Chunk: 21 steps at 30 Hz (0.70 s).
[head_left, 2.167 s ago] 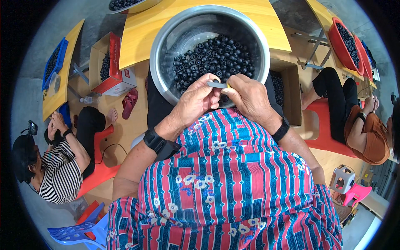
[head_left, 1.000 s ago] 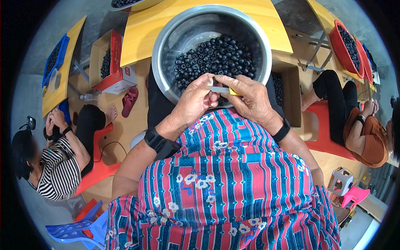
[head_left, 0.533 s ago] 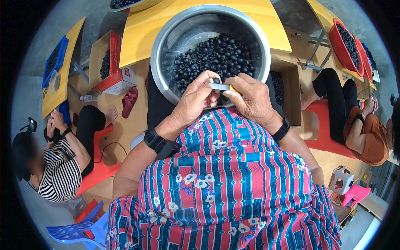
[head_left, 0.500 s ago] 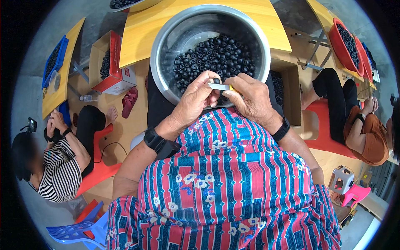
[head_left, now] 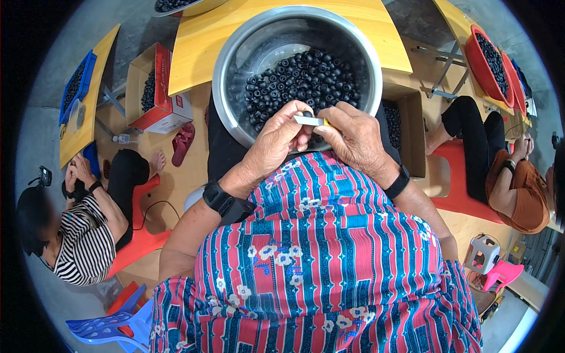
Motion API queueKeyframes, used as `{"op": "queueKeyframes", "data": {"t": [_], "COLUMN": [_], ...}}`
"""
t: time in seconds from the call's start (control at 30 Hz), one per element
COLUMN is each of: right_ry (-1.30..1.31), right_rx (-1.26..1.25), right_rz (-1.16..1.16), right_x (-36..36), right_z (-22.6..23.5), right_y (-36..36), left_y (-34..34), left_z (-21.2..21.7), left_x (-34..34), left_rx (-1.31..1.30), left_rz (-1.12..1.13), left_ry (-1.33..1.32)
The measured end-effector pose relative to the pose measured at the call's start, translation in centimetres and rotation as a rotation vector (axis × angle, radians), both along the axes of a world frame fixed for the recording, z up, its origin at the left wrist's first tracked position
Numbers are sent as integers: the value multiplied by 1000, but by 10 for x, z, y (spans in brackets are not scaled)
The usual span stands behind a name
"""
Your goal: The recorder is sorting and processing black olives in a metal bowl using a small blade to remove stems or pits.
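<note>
- A yellow table [head_left: 200,47] is stretching across the far side of the room, its near edge passing out of sight behind the bowl [head_left: 220,82].
- The steel bowl is sitting directly ahead of you; what is bearing its weight is not showing.
- Just right of the bowl, an open carton [head_left: 415,129] is holding more dark fruits, partly out of view.
- Inside the bowl, a heap [head_left: 303,82] of black fruits is covering the near and right parts of the bottom, leaving metal showing at the far left. Many are showing ring-like marks, but whether they are counting as finished or waiting, you cannot tell from here.
- Your left hand [head_left: 276,132] is pinching one fruit [head_left: 307,114] between thumb and forefinger, over the bowl's near rim.
- Your right hand [head_left: 356,134] is grasping the yellow handle of a knife [head_left: 310,121], fingers curling closely around it.
- The knife is pointing left, its pale blade crossing on your side of the fruit; whether its edge is touching the skin is not showing.
- The fruit is looking whole where visible, so this single piece is probably being worked and remaining unfinished, with plenty more lying within reach.
</note>
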State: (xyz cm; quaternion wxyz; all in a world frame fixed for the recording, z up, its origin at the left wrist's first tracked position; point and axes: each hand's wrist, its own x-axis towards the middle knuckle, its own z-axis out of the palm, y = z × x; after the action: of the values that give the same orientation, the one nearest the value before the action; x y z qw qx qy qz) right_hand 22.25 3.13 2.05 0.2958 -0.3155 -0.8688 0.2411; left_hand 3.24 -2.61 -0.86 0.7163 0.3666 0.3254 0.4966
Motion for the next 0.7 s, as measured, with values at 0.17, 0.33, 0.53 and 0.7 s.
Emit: {"op": "queueKeyframes", "data": {"t": [0.17,0.33,0.53,0.7], "right_ry": [-2,-49,-24,70], "right_rx": [-8,-59,-234,-294], "right_rz": [-20,-65,-216,-211], "right_x": [-1,-6,1,2], "right_z": [-3,-1,-10,-9], "right_y": [-1,-1,11,10], "left_y": [1,3,-3,-2], "left_z": [-3,-8,-2,-2], "left_x": [-3,-3,0,-2], "left_rx": [-12,-64,-42,-45], "left_rz": [-35,0,-65,-18], "left_ry": [-65,-200,-272,-233]}}
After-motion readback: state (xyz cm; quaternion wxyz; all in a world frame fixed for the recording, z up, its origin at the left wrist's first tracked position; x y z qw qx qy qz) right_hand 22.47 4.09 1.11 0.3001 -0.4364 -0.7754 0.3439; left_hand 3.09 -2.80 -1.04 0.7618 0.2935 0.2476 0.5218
